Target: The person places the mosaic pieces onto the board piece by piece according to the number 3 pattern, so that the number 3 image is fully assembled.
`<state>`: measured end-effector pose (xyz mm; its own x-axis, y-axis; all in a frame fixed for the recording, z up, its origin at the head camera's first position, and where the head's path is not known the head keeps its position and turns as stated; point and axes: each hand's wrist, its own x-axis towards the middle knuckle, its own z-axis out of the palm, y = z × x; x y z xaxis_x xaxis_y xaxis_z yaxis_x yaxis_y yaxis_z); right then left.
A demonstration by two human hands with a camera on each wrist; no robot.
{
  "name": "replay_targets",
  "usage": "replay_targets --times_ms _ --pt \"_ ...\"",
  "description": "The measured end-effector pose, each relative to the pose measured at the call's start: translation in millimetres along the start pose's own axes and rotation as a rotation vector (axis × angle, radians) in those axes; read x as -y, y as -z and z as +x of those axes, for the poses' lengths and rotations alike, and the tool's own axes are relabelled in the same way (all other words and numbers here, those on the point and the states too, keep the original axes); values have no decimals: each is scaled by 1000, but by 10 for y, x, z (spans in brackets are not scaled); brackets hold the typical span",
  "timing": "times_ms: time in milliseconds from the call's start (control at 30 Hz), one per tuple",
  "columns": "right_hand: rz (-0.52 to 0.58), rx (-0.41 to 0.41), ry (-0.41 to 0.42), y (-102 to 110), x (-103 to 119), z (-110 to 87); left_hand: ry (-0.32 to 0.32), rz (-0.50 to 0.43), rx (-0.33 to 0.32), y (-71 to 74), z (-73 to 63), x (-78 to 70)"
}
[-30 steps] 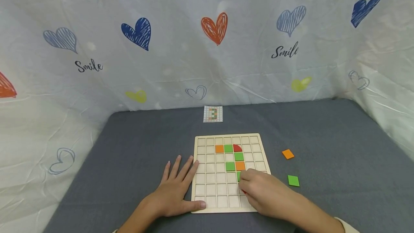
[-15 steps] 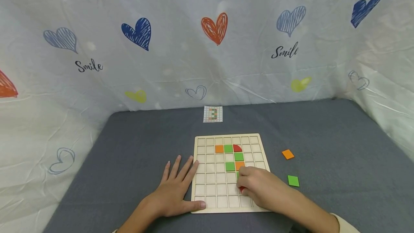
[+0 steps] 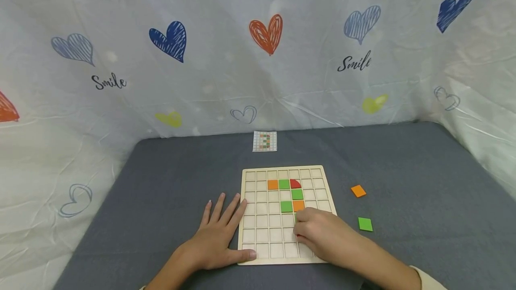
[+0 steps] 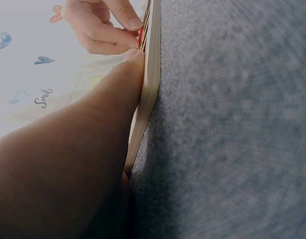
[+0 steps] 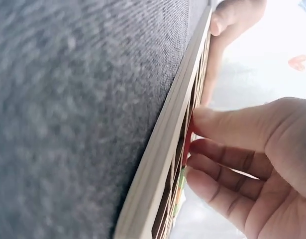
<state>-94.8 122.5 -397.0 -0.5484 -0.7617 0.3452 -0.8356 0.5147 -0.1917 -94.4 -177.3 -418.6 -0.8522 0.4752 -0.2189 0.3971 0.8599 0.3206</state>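
Note:
My left hand (image 3: 217, 238) lies flat with fingers spread, thumb and fingertips over the left edge of a wooden grid board (image 3: 262, 236). Over the board's lower right part, my right hand (image 3: 328, 235) pinches a red tile (image 5: 188, 137) between thumb and fingers, right at the grid; the hand hides this tile in the head view. Set in the cells are an orange tile (image 3: 273, 185), a green tile (image 3: 284, 184), a red quarter-round tile (image 3: 295, 184) and, below them, more green and orange tiles. One green tile is partly covered by the right hand.
Right of the board, a loose orange tile (image 3: 358, 191) and a loose green tile (image 3: 365, 224) lie on the grey cloth (image 3: 193, 169). Behind the board is a small card (image 3: 264, 141) printed with a coloured grid pattern. A white curtain (image 3: 217, 57) with hearts hangs behind.
My right hand has shifted slightly left over the board, and the red tile at its fingertips has gone out of sight in the head view. The left hand stays in place.

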Motion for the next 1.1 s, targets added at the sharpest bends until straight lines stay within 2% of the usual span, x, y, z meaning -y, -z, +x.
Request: replay_targets --times_ms 133,267,533,700,767,900,1000,1100 --pt "-88 -26 24 -2 49 8 -1 1 0 2 -4 -3" --pt "-124 2 30 24 76 -14 -5 3 -5 1 -3 -3" --pt "50 3 59 131 -13 -119 -10 4 -3 2 -8 3" --pt "147 -16 50 232 -147 -273 -14 1 -3 -3 -4 -6" --pt "127 -28 16 282 -218 -359 -13 1 -3 -6 0 -7" --pt "-1 -4 -105 394 -364 -556 -12 4 -4 -12 7 -3" --pt "-89 75 -223 471 -451 -688 -13 3 -6 -12 4 0" --pt "-104 171 -309 512 -510 -765 -12 1 -1 -7 -2 0"
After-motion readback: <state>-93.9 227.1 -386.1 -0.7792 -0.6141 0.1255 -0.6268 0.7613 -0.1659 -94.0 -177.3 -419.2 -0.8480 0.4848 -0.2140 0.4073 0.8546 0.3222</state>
